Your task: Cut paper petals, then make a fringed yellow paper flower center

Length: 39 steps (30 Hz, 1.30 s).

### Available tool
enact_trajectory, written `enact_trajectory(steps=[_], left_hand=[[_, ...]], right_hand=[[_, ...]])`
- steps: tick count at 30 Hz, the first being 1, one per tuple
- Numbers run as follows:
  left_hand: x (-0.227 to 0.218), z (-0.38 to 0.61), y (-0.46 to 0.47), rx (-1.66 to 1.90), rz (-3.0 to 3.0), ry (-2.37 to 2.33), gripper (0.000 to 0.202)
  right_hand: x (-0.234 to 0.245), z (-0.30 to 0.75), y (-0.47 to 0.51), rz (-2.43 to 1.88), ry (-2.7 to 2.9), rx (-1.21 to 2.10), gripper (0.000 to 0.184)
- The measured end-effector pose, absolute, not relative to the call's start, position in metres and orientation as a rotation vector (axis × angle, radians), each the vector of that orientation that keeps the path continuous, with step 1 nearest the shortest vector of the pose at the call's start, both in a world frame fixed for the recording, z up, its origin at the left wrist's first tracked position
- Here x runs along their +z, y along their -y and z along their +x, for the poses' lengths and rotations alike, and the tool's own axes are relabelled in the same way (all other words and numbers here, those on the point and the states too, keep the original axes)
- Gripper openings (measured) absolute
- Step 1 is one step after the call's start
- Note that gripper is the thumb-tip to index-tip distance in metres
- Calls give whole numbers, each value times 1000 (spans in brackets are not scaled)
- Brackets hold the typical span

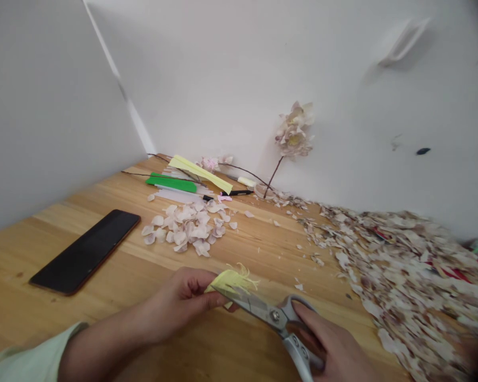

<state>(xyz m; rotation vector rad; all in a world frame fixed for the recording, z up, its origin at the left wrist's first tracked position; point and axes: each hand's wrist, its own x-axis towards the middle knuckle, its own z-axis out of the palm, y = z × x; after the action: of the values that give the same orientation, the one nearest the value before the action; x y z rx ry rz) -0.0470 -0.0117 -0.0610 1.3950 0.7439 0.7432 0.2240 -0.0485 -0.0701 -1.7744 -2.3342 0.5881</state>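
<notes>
My left hand [183, 300] pinches a small piece of yellow crepe paper [231, 280] between thumb and fingers. Its far edge is cut into thin curled strips. My right hand [334, 339] is closed on the handles of a pair of grey-handled scissors [276, 317], whose blades point left and lie against the yellow paper. How far apart the blades are is hard to make out. Beyond my hands lies a loose heap of pale petals [191, 225] on the wooden table.
A black phone [87, 249] lies at the left. Behind the petals are a green paper strip [171, 183], a folded yellow strip [201, 172] and a black pen [237, 193]. One petal flower [295, 132] leans on the wall. Many dried petals [414, 270] cover the right side.
</notes>
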Motion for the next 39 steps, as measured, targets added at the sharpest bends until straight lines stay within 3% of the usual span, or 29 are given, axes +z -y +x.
enact_trajectory(steps=[9,15,24,32,37,39], left_hand=[[-57,-48,13,703,1402,-722,19],[-60,-47,12,706,1353,-706,20],[-55,-45,12,702,1336,-710,20],[-58,-46,11,710,1358,-722,19],[-63,-48,11,721,1420,-787,18],[-63,-48,12,715,1439,-805,19]], right_hand=[[-68,226,49,-1750,2288,652,47],[-64,225,48,-1720,2309,681,24],[-70,234,46,-1703,2375,630,19],[-66,228,46,-1717,2369,648,26],[-79,236,52,-1785,2295,509,58],[-84,240,52,-1785,2287,528,63]])
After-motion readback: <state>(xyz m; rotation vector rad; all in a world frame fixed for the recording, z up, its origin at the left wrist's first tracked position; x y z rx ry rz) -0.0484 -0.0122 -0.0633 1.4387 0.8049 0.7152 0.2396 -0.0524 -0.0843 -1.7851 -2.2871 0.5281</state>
